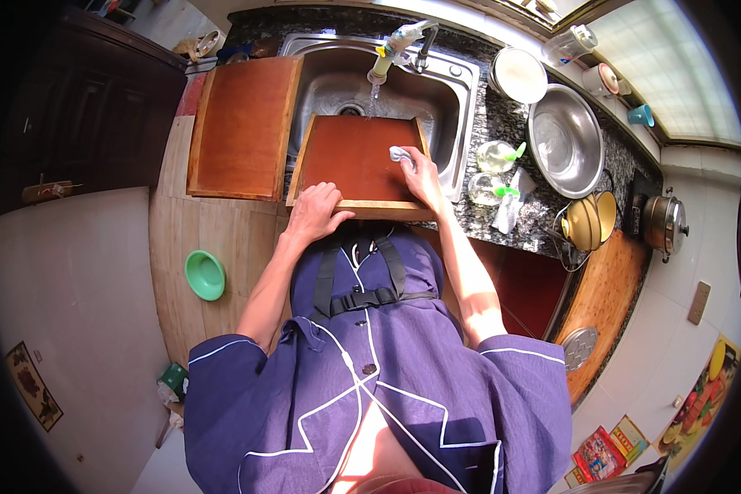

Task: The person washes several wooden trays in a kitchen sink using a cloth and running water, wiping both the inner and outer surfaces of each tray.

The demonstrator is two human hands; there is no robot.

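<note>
A shallow wooden drawer (352, 160) with a reddish-brown bottom and paler sides rests across the front of a stainless steel sink (472, 111). My left hand (313, 211) holds the drawer's near-left corner, fingers over the rim. In my right hand (421, 179) is a crumpled pale cloth (400, 154), at the right part of the drawer's bottom. Water runs from the faucet (429, 46), through a bottle-like attachment (380, 68), down near the drawer's far edge. A second reddish-brown wooden panel (244, 129) with pale edges lies left of the sink, partly over its rim.
On the granite counter (481, 225) right of the sink stand two clear bottles with green tops (494, 155), a large metal basin (565, 139) and a round white lid (519, 75). Yellow bowls (583, 225) and a steel pot (664, 225) stand farther right. A green plastic basin (204, 275) sits on the floor.
</note>
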